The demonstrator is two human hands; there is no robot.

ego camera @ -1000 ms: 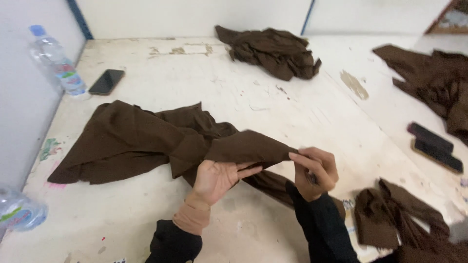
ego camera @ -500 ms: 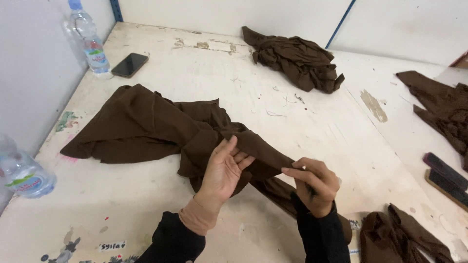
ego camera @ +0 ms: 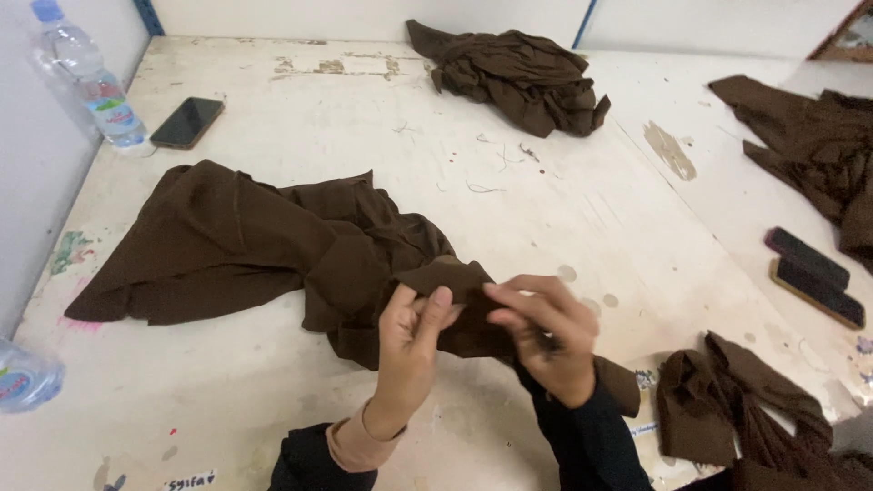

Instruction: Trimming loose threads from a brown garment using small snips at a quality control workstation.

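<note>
Brown cloth (ego camera: 236,245) on the worktop (ego camera: 564,209): my left hand (ego camera: 414,336) and right hand (ego camera: 546,336) pinch its folded edge, fingers hiding the seam.

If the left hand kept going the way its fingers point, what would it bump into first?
The left hand points up and away across the table, and its fingers already touch the brown cloth. Going on, it would probably just push into that cloth's bunched folds first. Beyond that lies bare table, though depth is hard to judge.

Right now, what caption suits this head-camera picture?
Both hands, left hand and right hand, pinch brown cloth on a worn white table.
</note>
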